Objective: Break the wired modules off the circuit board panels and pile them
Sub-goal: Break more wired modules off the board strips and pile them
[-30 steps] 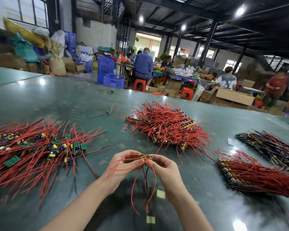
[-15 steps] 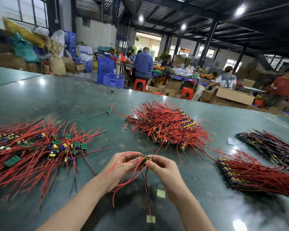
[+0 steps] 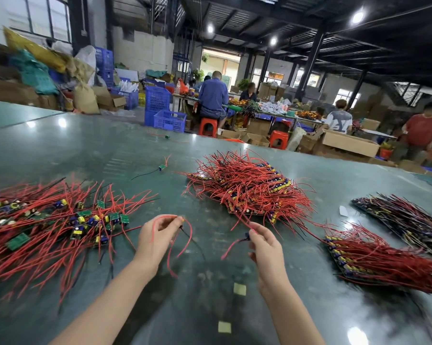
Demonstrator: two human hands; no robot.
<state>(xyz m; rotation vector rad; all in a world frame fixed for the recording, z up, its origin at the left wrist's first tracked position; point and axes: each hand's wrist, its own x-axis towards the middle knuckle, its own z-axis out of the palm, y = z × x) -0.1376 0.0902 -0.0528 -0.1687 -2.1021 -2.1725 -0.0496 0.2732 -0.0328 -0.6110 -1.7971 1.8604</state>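
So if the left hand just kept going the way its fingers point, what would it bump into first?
Probably the big pile of wired panels beyond the left hand, after a stretch of bare table; depth is hard to judge from one view.

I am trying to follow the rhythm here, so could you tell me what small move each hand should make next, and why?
Probably the left hand should drop its module onto the loose pile to its left. The hands are apart, each pinching one wired module, so the break looks done. The right hand could follow with its module, then reach for the panels.
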